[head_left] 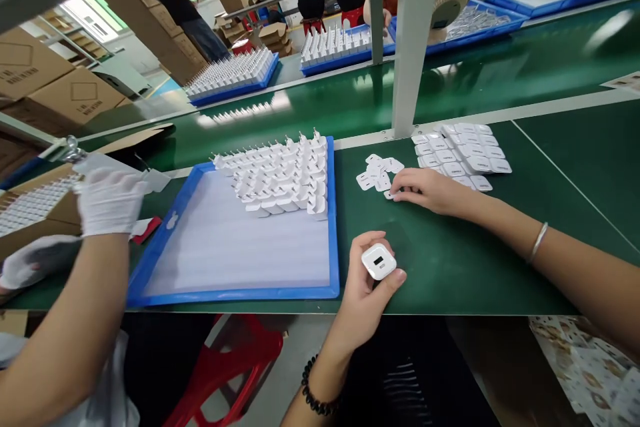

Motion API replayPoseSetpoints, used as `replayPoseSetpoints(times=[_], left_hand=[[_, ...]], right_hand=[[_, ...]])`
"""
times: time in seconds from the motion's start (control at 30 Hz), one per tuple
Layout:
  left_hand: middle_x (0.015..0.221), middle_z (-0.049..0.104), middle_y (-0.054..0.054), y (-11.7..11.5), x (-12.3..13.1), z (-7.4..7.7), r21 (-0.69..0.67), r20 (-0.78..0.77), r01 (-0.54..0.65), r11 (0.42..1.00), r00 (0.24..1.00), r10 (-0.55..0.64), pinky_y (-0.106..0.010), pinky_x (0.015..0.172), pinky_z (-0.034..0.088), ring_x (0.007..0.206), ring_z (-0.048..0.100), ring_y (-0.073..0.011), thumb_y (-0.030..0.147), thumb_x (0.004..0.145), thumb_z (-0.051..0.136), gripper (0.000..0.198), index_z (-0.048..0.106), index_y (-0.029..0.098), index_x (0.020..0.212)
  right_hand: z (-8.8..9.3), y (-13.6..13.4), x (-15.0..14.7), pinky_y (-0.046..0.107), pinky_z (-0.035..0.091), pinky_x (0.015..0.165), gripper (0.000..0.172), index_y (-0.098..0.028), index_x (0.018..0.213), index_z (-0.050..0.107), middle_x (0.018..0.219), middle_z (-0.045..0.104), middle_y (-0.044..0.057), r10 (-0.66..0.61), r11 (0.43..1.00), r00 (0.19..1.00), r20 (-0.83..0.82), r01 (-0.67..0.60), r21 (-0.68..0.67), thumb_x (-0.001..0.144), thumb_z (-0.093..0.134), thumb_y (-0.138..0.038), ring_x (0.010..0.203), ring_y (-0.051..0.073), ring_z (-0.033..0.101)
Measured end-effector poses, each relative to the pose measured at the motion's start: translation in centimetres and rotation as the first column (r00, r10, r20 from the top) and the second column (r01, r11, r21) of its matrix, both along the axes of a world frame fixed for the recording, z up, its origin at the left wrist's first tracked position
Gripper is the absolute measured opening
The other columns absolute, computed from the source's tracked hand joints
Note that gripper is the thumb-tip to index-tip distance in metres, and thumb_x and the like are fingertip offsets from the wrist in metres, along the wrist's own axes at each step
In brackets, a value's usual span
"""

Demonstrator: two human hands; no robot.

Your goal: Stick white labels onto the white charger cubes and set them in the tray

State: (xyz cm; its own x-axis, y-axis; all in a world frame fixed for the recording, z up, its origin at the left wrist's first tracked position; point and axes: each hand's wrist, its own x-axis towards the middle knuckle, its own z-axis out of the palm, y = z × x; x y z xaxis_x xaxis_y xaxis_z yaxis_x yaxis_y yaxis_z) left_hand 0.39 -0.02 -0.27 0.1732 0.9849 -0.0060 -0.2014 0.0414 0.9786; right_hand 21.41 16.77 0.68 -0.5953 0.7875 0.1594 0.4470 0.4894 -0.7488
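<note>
My left hand (367,290) is closed around a white charger (379,261), whose face with a dark rectangular slot and a smaller opening points up at me. Farther forward on the bench, my right hand (430,188) has its thumb and fingers pinched at the edge of a small white plate (389,195). That plate is at the near side of a loose pile of small slotted white plates (374,170). To the left is a blue-rimmed tray (334,240), lined with white sheet, where rows of white chargers (280,177) stand with pins up.
Rows of white pieces (457,150) lie behind my right hand. A metal post (407,47) rises at the bench's back edge. At left, a co-worker's gloved hand (111,200) is beside a cardboard box (55,213). Blue trays (235,83) stand beyond the green belt.
</note>
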Motion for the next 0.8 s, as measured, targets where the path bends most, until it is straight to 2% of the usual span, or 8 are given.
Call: replayPoseSetpoints(times=[0.1, 0.2, 0.27, 0.37, 0.43, 0.53, 0.67, 0.8], left_hand=[[0.116, 0.052, -0.005, -0.3, 0.2, -0.1, 0.042, -0.106, -0.014, 0.999, 0.994, 0.018, -0.031, 0.095, 0.045, 0.103, 0.052, -0.0174, 0.045, 0.097, 0.067, 0.045, 0.05, 0.03, 0.137], [0.12, 0.051, -0.006, -0.3, 0.4, 0.1, 0.133, -0.232, -0.055, 0.99, 0.969, 0.085, -0.032, 0.094, 0.044, 0.104, 0.051, -0.0192, 0.045, 0.096, 0.069, 0.04, 0.055, 0.027, 0.128], [0.117, 0.053, -0.006, -0.2, 0.5, 0.3, 0.196, -0.28, -0.084, 0.977, 0.95, 0.138, -0.031, 0.092, 0.043, 0.104, 0.052, -0.0199, 0.044, 0.092, 0.074, 0.038, 0.057, 0.024, 0.119], [0.103, 0.055, -0.003, -0.3, 0.5, 0.3, 0.202, -0.269, -0.091, 0.975, 0.952, 0.145, -0.028, 0.079, 0.043, 0.089, 0.051, -0.0164, 0.045, 0.092, 0.074, 0.037, 0.056, 0.022, 0.115], [0.101, 0.056, -0.002, -0.5, 0.5, 0.2, 0.193, -0.242, -0.081, 0.978, 0.962, 0.128, -0.027, 0.076, 0.043, 0.085, 0.05, -0.0153, 0.045, 0.095, 0.071, 0.038, 0.054, 0.023, 0.121], [0.116, 0.055, -0.006, -0.6, 0.3, 0.2, 0.242, -0.231, -0.063, 0.968, 0.965, 0.121, -0.031, 0.087, 0.045, 0.098, 0.053, -0.0183, 0.043, 0.101, 0.062, 0.04, 0.049, 0.024, 0.133], [0.118, 0.053, -0.008, -0.6, 0.2, 0.4, 0.273, -0.219, -0.024, 0.962, 0.972, 0.086, -0.034, 0.092, 0.045, 0.103, 0.053, -0.0198, 0.042, 0.106, 0.05, 0.034, 0.05, 0.023, 0.134], [0.119, 0.056, -0.007, -0.6, 0.4, 0.0, 0.213, -0.103, -0.066, 0.975, 0.991, 0.09, -0.032, 0.089, 0.048, 0.103, 0.056, -0.0188, 0.04, 0.099, 0.066, 0.032, 0.049, 0.024, 0.122]], right_hand=[[0.8, -1.2, -0.4, 0.04, 0.047, 0.08, 0.029, -0.019, 0.082, 0.069, 0.091, 0.069, 0.011, -0.091, 0.996, 0.995, -0.039, 0.092, 0.022, 0.094, 0.056, -0.042, 0.086, 0.025, 0.062], [2.3, -3.4, -0.9, 0.031, 0.043, 0.062, 0.034, -0.019, 0.08, 0.07, 0.073, 0.063, 0.004, -0.15, 0.965, 0.974, -0.17, 0.107, -0.239, 0.093, 0.065, -0.051, 0.067, 0.017, 0.056], [3.5, -5.1, -1.3, 0.026, 0.039, 0.054, 0.036, -0.019, 0.08, 0.07, 0.065, 0.059, 0.001, -0.147, 0.884, 0.951, -0.272, 0.003, -0.467, 0.091, 0.07, -0.053, 0.058, 0.012, 0.051], [4.9, -7.5, -1.9, 0.021, 0.039, 0.051, 0.031, -0.017, 0.086, 0.071, 0.064, 0.061, -0.001, -0.122, 0.768, 0.925, -0.361, -0.142, -0.624, 0.091, 0.074, -0.048, 0.056, 0.009, 0.052], [5.3, -8.4, -2.2, 0.02, 0.042, 0.051, 0.027, -0.017, 0.094, 0.069, 0.066, 0.066, 0.0, -0.121, 0.71, 0.906, -0.405, -0.206, -0.673, 0.092, 0.076, -0.044, 0.056, 0.009, 0.055], [5.5, -9.1, -2.5, 0.018, 0.044, 0.05, 0.024, -0.018, 0.101, 0.064, 0.069, 0.072, 0.001, -0.139, 0.661, 0.883, -0.448, -0.254, -0.706, 0.093, 0.076, -0.037, 0.056, 0.009, 0.06], [5.5, -9.2, -2.3, 0.017, 0.044, 0.049, 0.021, -0.018, 0.103, 0.067, 0.066, 0.07, 0.0, -0.149, 0.665, 0.885, -0.44, -0.24, -0.707, 0.094, 0.075, -0.036, 0.053, 0.008, 0.058], [5.8, -8.9, -1.9, 0.017, 0.042, 0.048, 0.023, -0.019, 0.103, 0.069, 0.062, 0.066, -0.001, -0.226, 0.668, 0.867, -0.445, -0.195, -0.718, 0.092, 0.077, -0.037, 0.053, 0.008, 0.056]])
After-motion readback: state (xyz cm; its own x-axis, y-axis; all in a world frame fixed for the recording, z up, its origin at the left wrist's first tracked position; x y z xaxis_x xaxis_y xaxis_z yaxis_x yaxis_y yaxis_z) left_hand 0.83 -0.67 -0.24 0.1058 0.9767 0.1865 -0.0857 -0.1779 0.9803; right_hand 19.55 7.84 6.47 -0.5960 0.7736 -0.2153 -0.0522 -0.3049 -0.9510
